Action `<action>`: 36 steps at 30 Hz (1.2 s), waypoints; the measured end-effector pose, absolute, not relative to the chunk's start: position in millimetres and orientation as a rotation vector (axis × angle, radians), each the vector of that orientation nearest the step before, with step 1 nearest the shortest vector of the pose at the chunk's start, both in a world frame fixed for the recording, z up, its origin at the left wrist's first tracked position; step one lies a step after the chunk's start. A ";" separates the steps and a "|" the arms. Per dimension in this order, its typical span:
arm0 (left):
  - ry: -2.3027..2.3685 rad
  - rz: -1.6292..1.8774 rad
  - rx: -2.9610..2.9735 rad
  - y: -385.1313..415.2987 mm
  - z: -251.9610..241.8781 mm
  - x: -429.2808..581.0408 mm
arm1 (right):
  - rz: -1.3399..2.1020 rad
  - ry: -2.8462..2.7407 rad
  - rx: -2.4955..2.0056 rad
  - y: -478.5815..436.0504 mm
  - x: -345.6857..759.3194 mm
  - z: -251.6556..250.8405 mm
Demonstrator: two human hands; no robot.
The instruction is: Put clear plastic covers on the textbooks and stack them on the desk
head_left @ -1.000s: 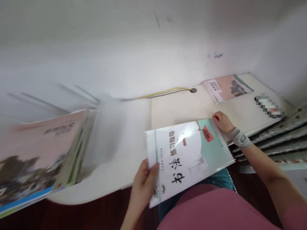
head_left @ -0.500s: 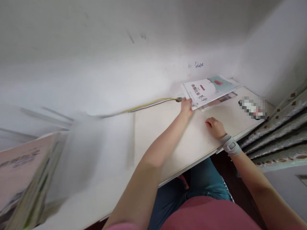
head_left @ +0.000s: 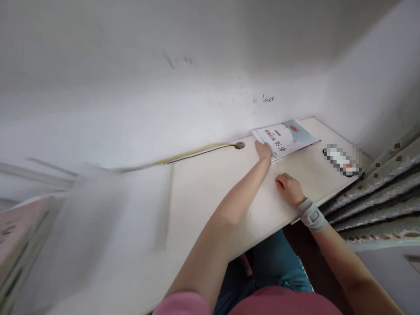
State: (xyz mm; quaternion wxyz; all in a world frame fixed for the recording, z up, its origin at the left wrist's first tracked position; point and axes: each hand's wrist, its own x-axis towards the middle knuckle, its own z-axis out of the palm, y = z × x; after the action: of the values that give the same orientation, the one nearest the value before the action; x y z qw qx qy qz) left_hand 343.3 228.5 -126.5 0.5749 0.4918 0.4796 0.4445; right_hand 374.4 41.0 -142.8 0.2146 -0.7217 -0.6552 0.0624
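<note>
White desk [head_left: 203, 205] stands along a wall [head_left: 164, 65]. Book [head_left: 285, 139] lies under the left hand [head_left: 263, 152] fingers, but I cannot tell if they grip it. Right hand [head_left: 288, 189] rests loosely curled on the desk just near the book, holding nothing.

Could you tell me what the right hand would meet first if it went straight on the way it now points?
The right hand would probably meet the left hand first, across the desktop; depth is unclear.

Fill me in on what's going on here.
A person sits at a white desk with their left hand on the near edge of a calligraphy workbook lying by the wall. Their right hand, above a grey wrist brace, rests empty on the desk. A blurred pink-covered book shows at far left.
</note>
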 end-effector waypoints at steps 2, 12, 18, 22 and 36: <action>1.176 1.108 1.183 224.2 -123.7 343.4 | 0.166 -1.813 -1.996 40.9 375.3 -143.1; 0.979 1.234 1.979 181.2 -82.7 223.4 | 0.128 -1.825 -1.884 35.8 388.3 -150.3; 1.711 0.580 2.454 118.2 -90.6 49.9 | 0.078 -1.893 -1.831 35.2 397.3 -158.9; 2.231 0.115 2.057 95.6 -102.8 -18.3 | 0.001 -1.891 -1.821 36.4 404.1 -165.2; 1.941 0.628 1.799 80.3 -47.7 -17.2 | 0.338 -1.843 -1.266 14.5 231.6 -132.4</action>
State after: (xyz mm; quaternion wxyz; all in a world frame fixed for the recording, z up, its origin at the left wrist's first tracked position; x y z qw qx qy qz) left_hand -17.2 80.3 -47.7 0.2092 0.6467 0.6979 0.2258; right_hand 231.6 14.5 -132.4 0.4261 -0.5064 -0.7374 0.1354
